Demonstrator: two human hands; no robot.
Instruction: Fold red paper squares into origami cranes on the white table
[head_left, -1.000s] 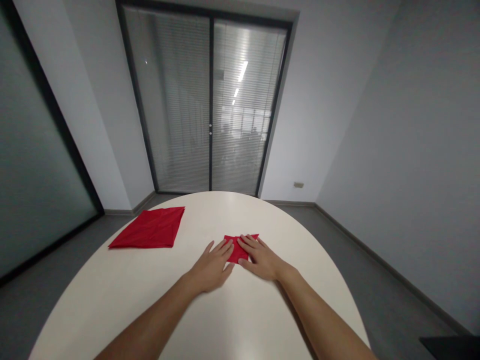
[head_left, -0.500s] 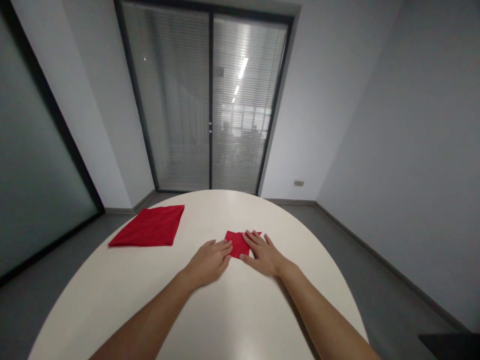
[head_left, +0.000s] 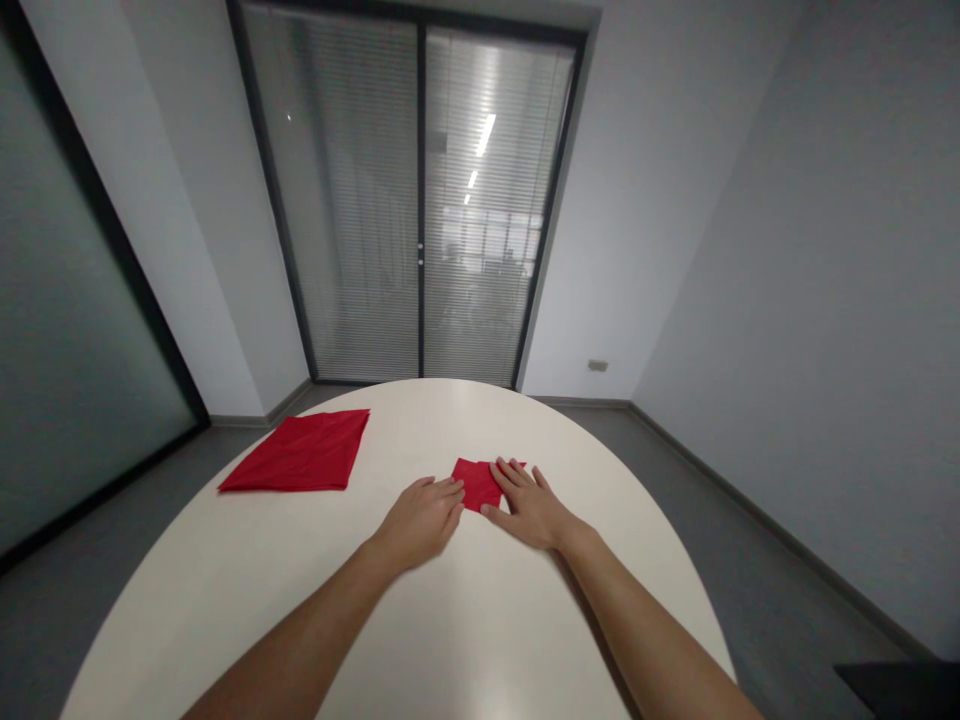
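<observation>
A small folded red cloth (head_left: pixel 477 484) lies flat near the middle of the white table. My left hand (head_left: pixel 421 518) rests at its left edge, fingers stretched out and fingertips touching it, the thumb low beside them. My right hand (head_left: pixel 531 508) lies palm down over the cloth's right part, fingers spread, pressing it and hiding much of that side. One corner shows past the right fingertips. To the far left lies a larger folded red cloth (head_left: pixel 304 455), touched by neither hand.
The round white table (head_left: pixel 435 640) fills the foreground, its curved rim near the larger cloth. Behind it stand glass doors with blinds (head_left: pixel 360 230) and a grey wall (head_left: pixel 817 330). A dark object (head_left: pixel 900 690) shows at the lower right.
The small cloth and my right hand have shifted slightly right and away from me. My left thumb has moved a little closer to the fingers. The larger cloth stays put.
</observation>
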